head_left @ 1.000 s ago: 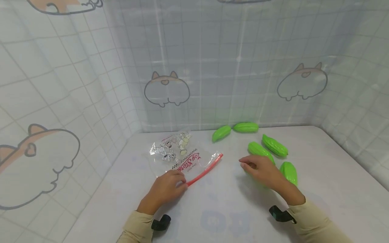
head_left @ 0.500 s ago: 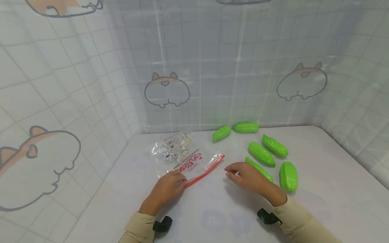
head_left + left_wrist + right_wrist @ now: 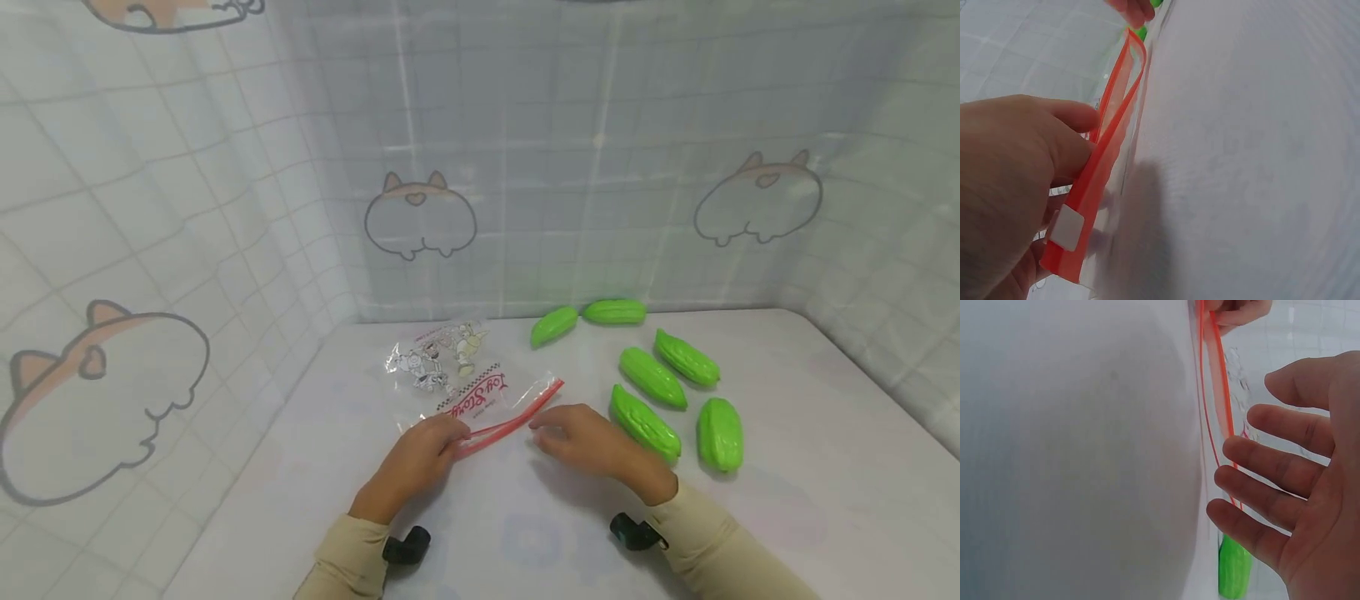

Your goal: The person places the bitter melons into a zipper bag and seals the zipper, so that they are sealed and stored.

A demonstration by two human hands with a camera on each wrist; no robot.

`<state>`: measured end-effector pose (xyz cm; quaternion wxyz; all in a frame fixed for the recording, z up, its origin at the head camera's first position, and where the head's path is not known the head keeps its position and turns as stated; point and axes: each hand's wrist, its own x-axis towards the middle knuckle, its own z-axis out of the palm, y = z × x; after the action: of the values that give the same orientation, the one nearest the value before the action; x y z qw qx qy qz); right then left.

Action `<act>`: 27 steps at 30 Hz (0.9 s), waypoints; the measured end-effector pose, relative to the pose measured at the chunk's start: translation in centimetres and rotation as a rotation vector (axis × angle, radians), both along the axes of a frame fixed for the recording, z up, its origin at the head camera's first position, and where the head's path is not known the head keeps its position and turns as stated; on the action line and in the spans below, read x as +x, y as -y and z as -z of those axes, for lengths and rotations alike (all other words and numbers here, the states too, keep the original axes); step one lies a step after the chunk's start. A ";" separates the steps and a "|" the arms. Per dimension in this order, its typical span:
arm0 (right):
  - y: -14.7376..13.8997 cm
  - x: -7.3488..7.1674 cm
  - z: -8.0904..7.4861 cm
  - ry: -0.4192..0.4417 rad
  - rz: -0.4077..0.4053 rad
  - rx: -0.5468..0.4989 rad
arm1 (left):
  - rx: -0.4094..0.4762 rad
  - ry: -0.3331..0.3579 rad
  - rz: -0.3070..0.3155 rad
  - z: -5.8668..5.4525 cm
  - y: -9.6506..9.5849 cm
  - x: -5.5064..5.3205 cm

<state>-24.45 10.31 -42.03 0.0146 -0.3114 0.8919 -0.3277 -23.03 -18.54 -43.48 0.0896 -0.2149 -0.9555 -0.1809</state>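
A clear plastic slider zip bag with printed cartoon figures lies on the table, its red zip edge toward me. My left hand pinches the bag at the near left part of that edge. In the left wrist view the red zip strip gapes apart beyond the fingers, and a white slider sits at its near end. My right hand holds nothing and hovers beside the other end of the strip. The right wrist view shows its fingers spread and nearly straight, overlapping the red edge.
Several green, ridged vegetable-like pieces lie right and back: one just past my right hand, one farther right, and one at the back. A patterned curtain encloses the white table at the back and sides.
My right hand has moved left from the green pieces to the bag's red edge. The left hand stays on the bag, and the two sides of the red strip now show apart.
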 end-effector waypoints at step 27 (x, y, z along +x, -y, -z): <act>3.9 -0.4 0.4 -0.073 -0.037 0.156 | 0.045 -0.144 0.135 1.1 0.4 -0.6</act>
<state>-24.81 6.38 -42.44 0.0122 -0.3373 0.9087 -0.2456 -23.59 -18.99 -44.58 0.1504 -0.2890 -0.9258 -0.1918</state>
